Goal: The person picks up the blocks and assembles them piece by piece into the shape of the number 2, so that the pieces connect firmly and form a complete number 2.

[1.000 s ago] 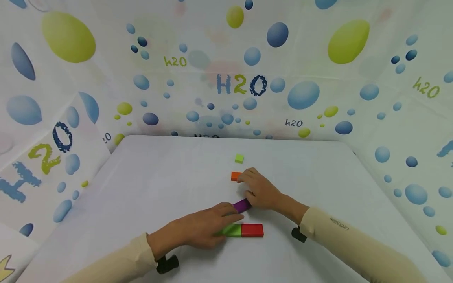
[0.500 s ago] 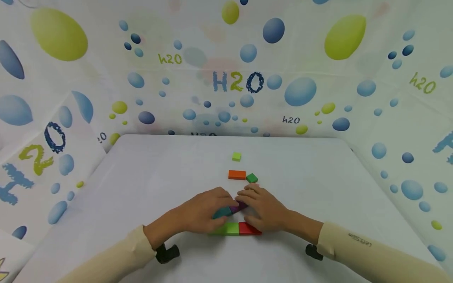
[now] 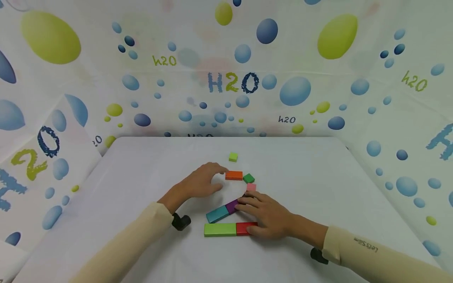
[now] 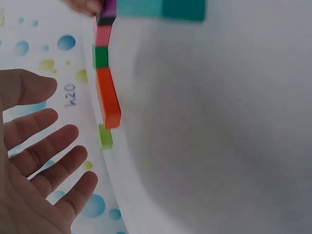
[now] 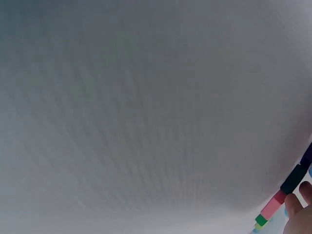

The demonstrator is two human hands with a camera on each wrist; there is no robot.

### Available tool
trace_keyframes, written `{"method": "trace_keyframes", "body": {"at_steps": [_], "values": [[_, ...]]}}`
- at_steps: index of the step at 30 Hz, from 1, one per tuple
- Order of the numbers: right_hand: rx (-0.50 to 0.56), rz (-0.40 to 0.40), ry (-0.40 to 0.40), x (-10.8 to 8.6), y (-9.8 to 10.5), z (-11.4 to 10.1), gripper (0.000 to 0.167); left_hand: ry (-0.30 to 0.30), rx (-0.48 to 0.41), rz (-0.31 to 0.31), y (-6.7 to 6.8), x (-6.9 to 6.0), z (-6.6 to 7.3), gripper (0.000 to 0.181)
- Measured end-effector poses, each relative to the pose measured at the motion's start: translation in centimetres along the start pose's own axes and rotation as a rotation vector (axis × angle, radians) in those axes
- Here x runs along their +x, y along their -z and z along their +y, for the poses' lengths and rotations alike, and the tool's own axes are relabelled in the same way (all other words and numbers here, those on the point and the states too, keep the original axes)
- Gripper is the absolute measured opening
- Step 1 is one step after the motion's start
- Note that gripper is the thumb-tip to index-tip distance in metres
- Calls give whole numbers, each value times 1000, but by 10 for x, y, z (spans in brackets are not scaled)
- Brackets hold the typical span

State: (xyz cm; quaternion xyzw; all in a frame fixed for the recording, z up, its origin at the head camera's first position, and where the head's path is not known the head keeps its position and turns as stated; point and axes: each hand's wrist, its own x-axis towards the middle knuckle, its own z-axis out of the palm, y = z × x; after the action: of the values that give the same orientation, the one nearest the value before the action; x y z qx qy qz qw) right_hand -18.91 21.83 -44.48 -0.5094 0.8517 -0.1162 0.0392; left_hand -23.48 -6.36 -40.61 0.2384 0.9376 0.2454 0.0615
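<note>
My left hand (image 3: 201, 181) is held with fingers spread and nothing in them, its index fingertip beside the left end of the orange block (image 3: 234, 175). Whether they touch I cannot tell. In the left wrist view the left palm (image 4: 34, 185) is bare. My right hand (image 3: 263, 216) lies over the table with extended fingers near the purple block (image 3: 231, 206) and its thumb over the red block (image 3: 242, 228). Joined to the purple one is a teal block (image 3: 217, 214). A dark block is mostly hidden by the right fingers; a pink block (image 3: 251, 186) shows beyond them.
A green block (image 3: 249, 178) sits between orange and pink, forming a curve. Farther back lies a small lime block (image 3: 233, 157). In front, a long lime block (image 3: 220, 229) abuts the red one. The white table (image 3: 159, 165) meets a patterned cloth (image 3: 226, 59) behind.
My left hand has left the teal and purple blocks and moved forward to the orange one. The right hand has drawn back from the orange and green blocks toward the purple and red ones.
</note>
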Motion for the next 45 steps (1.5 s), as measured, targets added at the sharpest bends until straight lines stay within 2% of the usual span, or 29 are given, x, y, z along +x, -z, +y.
{"method": "trace_keyframes", "body": {"at_steps": [8,12,17,24,29,37,45], "values": [[-44,23,29,-3,-2,3,59,69,-8,3,5,43,-17,50],[-41,43,50,-1,-2,2,59,126,-36,5,-1,60,-23,52],[-28,30,37,-1,-3,1,59,172,-101,12,-9,81,-27,51],[-21,41,45,-3,-4,-2,58,214,-83,18,-16,105,-28,49],[-23,38,42,-2,-4,-2,59,229,-48,29,-18,111,-28,50],[-38,15,30,0,-4,1,60,219,-15,55,-18,110,-31,45],[-30,-10,-3,0,-4,4,60,249,-9,-16,-12,108,-36,49]]}}
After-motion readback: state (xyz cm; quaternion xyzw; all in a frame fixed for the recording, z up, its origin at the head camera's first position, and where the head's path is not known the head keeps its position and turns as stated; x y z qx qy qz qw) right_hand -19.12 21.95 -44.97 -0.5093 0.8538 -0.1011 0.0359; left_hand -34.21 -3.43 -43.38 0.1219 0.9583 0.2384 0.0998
